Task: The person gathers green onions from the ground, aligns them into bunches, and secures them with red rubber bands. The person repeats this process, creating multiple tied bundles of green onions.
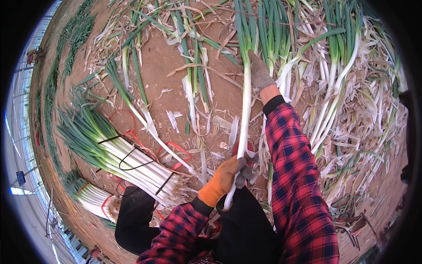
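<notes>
My left hand (pixel 227 173), in an orange work glove with dirty grey fingers, grips the white shank of a long green onion (pixel 244 112) near its root end. My right hand (pixel 260 71), in a soiled grey-brown glove, is on the same onion where white turns to green; its fingers are partly hidden behind the stalk. A loose strip of outer skin hangs beside my left fingers. To the left, a thick bundle of green onions (pixel 132 155) lies within dark bands, its roots towards my leg. A smaller bundle with red ties (pixel 95 199) lies beyond it.
Untrimmed green onions (pixel 333 79) and dry peeled leaves (pixel 369 99) heap up on the right. Single stalks (pixel 155 132) and scraps litter the brown soil ahead. Red straps (pixel 174 155) lie by the large bundle. Far left, more green leaves (pixel 71 43) run along the greenhouse side.
</notes>
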